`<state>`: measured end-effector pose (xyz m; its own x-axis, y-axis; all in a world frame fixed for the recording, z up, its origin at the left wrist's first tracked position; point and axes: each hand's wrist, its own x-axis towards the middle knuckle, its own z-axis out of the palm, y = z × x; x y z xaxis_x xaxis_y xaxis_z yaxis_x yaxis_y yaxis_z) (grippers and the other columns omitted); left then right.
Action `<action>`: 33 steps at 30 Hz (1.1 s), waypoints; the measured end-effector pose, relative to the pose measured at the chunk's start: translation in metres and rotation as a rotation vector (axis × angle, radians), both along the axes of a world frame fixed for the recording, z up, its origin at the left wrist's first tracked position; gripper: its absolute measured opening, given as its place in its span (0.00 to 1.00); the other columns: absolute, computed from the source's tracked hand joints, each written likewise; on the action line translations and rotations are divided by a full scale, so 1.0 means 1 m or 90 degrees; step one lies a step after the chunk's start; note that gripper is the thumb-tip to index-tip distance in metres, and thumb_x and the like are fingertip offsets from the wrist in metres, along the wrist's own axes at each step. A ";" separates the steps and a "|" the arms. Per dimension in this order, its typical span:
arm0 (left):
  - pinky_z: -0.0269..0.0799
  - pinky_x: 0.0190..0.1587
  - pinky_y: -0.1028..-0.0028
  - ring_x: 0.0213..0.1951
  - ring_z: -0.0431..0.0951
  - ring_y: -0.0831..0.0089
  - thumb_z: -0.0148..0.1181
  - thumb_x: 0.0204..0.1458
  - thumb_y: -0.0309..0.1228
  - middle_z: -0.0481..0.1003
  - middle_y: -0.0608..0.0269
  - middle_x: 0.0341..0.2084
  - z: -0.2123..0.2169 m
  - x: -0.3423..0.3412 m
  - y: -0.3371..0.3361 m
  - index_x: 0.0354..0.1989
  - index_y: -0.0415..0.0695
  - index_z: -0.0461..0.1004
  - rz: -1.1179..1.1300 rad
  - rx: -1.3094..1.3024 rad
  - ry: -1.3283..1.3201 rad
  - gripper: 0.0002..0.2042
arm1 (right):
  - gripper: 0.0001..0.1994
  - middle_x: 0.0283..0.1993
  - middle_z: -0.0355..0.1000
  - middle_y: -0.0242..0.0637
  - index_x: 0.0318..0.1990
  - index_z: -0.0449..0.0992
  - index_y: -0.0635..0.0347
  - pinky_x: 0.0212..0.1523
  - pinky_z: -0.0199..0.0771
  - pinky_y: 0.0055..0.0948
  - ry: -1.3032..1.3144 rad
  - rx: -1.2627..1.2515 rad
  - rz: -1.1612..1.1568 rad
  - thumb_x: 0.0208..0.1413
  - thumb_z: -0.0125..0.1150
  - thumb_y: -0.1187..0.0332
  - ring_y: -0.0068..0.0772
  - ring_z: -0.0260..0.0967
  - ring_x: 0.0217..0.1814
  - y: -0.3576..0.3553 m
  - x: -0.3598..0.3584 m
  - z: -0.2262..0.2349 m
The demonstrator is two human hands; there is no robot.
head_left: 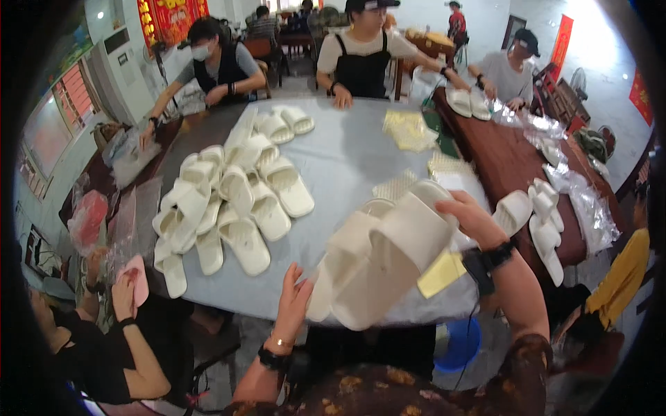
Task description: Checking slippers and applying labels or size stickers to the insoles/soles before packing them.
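Head view, grey round table [347, 159] heaped with cream slippers [229, 201], brown table [506, 163] beside, right hand [472, 218] grasping slipper pair [378, 260], left hand [295, 301] open against it, co-workers seated around.

Cream slippers [388, 260] are above a pale grey-blue worktop [340, 163]. Right of it stands a dark red-brown table [503, 163]; on it lie yellow sheets [409, 130]. Below it sits a blue bucket [459, 344].
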<state>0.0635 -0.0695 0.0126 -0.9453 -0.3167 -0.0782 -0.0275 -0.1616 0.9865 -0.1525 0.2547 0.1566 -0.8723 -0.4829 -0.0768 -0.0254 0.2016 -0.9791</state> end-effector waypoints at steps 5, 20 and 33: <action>0.73 0.47 0.72 0.44 0.75 0.69 0.60 0.57 0.33 0.71 0.52 0.50 -0.021 0.005 -0.001 0.68 0.37 0.52 -0.084 -0.298 -0.103 0.33 | 0.20 0.35 0.74 0.33 0.46 0.76 0.67 0.34 0.70 0.22 -0.057 0.217 0.090 0.56 0.58 0.57 0.23 0.70 0.35 -0.042 -0.038 -0.077; 0.72 0.37 0.77 0.38 0.73 0.78 0.51 0.62 0.49 0.74 0.62 0.39 -0.033 -0.003 0.030 0.63 0.39 0.62 -0.274 0.081 -0.159 0.29 | 0.43 0.54 0.69 0.51 0.66 0.53 0.71 0.45 0.74 0.32 0.045 0.085 -0.178 0.48 0.71 0.61 0.38 0.73 0.46 -0.066 0.088 -0.142; 0.73 0.37 0.79 0.38 0.76 0.80 0.57 0.60 0.44 0.74 0.60 0.43 -0.030 -0.015 0.054 0.57 0.35 0.64 -0.245 0.208 -0.267 0.26 | 0.23 0.53 0.69 0.53 0.49 0.74 0.66 0.49 0.71 0.40 0.211 0.250 -0.072 0.48 0.66 0.62 0.47 0.66 0.56 -0.078 0.073 -0.151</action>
<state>0.0480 -0.0154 -0.0172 -0.8547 0.1404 -0.4998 -0.5148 -0.3528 0.7813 -0.0799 0.1764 0.0053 -0.9258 -0.3740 0.0558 -0.2774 0.5716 -0.7722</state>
